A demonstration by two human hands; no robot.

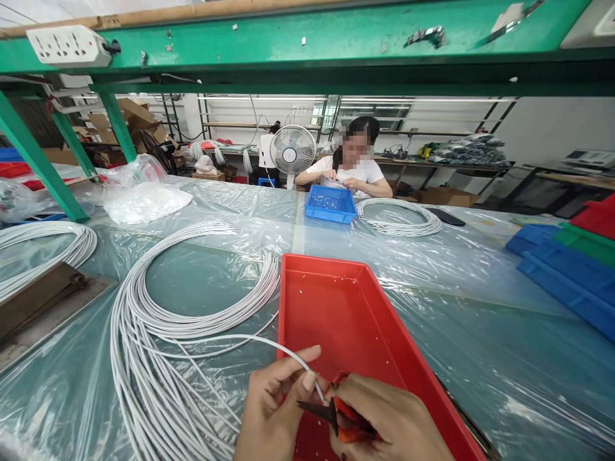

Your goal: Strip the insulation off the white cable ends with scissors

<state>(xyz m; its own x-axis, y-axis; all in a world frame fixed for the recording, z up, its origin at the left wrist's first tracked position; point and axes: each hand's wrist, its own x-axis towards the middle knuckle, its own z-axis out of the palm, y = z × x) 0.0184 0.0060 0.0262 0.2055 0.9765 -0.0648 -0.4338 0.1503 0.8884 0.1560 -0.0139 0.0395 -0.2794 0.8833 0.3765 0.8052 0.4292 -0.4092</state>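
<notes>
— What's nearest?
— The right hand [394, 422], closed round orange-handled cutters [336, 416]. Their dark blades meet a thin white cable [269, 341] pinched in the left hand [273, 403] fingertips.
— And beneath?
— A smooth red tray [346, 314]. Beside it, a round cable coil [158, 320] lies on crinkled clear sheeting [456, 275].

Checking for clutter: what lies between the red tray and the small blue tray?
Head view: only clear plastic sheeting, nothing on it, separates the red tray from the blue tray.

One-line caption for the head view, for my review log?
Left hand holds a thin white cable end close to orange-handled cutters in the right hand, above a red plastic tray.
</notes>
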